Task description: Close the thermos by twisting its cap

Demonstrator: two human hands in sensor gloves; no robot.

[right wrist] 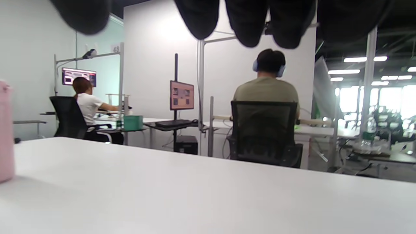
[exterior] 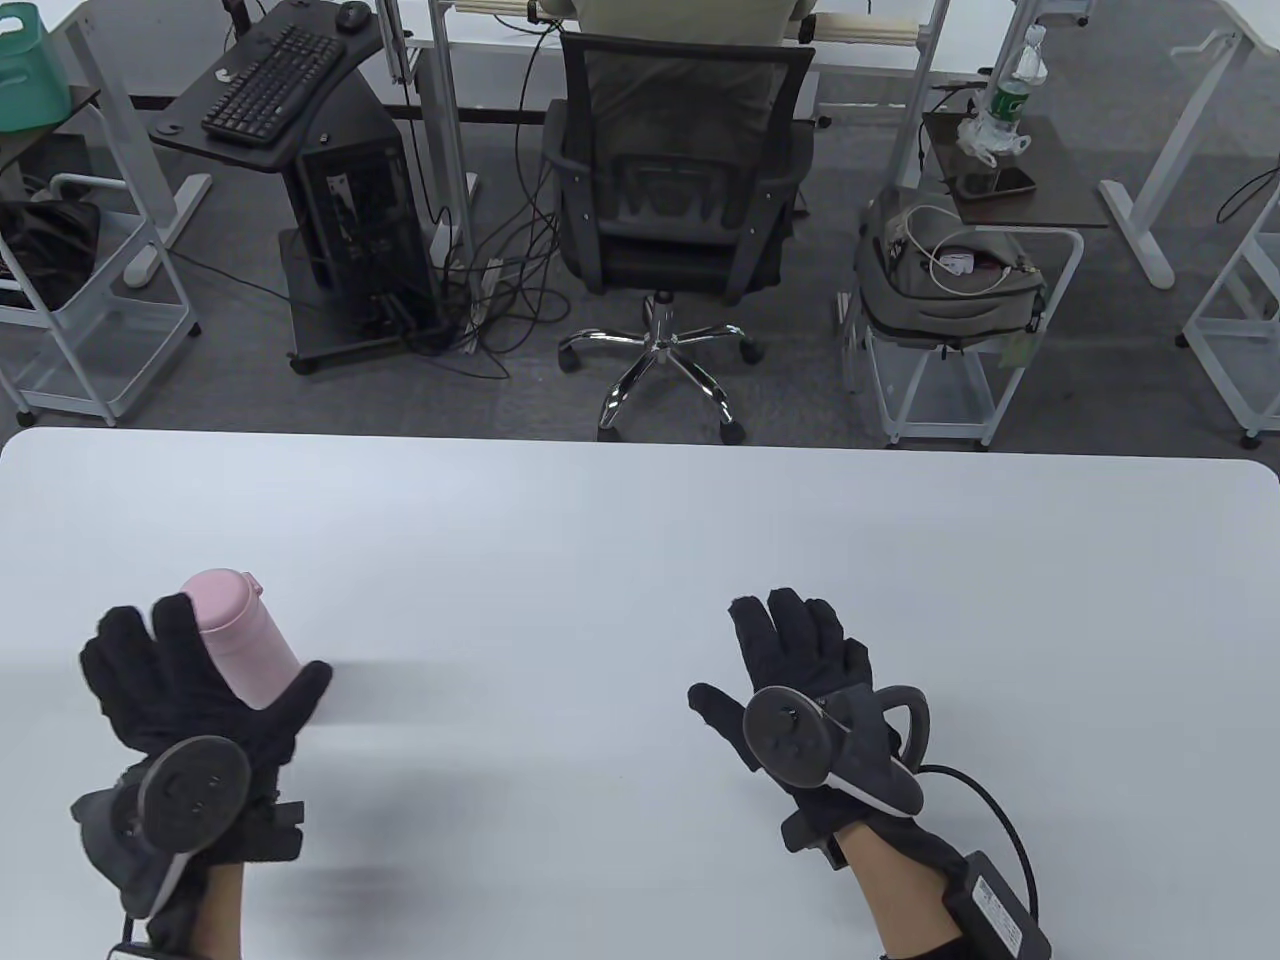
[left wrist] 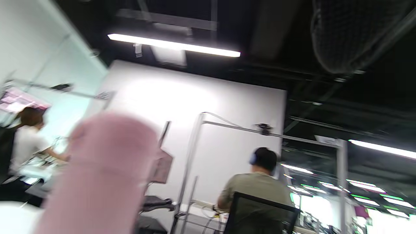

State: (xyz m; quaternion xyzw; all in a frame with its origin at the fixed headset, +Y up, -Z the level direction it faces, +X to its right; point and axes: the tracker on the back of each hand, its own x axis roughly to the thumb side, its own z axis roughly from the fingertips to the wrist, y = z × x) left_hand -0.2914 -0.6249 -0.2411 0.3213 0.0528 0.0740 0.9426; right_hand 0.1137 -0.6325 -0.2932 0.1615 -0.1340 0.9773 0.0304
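- Left hand (exterior: 190,680): my fingers and thumb are spread around the lower body of the thermos (exterior: 240,635). Thumb lies to its right, fingers to its left and across the front. Whether I grip it firmly or only cup it, I cannot tell from the table view.
- Right hand (exterior: 800,680): open, fingers (right wrist: 250,22) stretched forward and slightly apart, holding nothing; it is over the table (exterior: 640,560), well apart from the thermos.
- Thermos: pale pink, matte, cylindrical. It stands on the left part of the white table, near my edge, leaning slightly in the table view.
- Cap (exterior: 222,590): same pink as the body and sitting on top of it, with a small tab or loop at its right rim. A faint seam ring between cap and body shows in the left wrist view (left wrist: 107,162).
- How far the cap is screwed down I cannot tell.
- Left wrist view is motion-blurred; the thermos fills its lower left.
- Right wrist view: only a pink edge of the thermos (right wrist: 5,130) shows at the far left, standing on the table.
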